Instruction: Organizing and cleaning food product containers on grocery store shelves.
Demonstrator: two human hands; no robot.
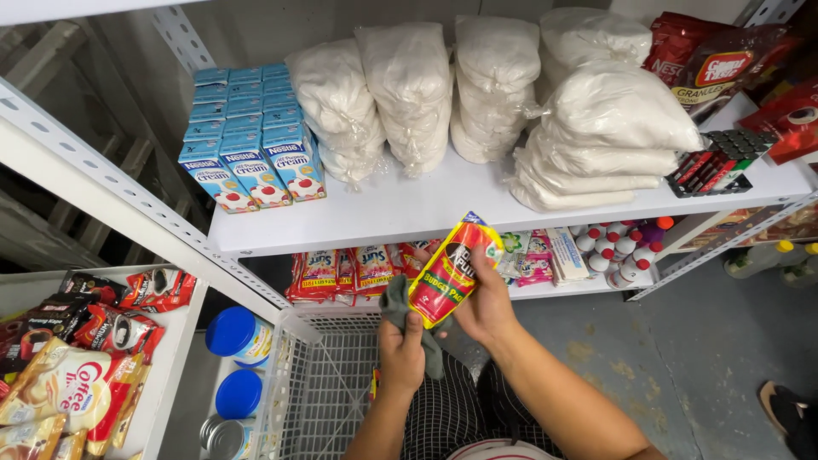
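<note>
Item: red-and-yellow pouch [446, 271], held in front of the white shelf's [400, 213] front edge above a white wire basket [328, 388]. Right hand [487, 305] fingers closed on the pouch; left hand [400, 351] fingers closed on a grey cloth [399, 308] against its lower end.
Risk: the glossy pouch may slip under rubbing and fall into the basket.
Shelf stock: blue cartons [251, 136] at left end; white sacks [477, 94] along the back; red bags [724, 64] at right corner.
</note>
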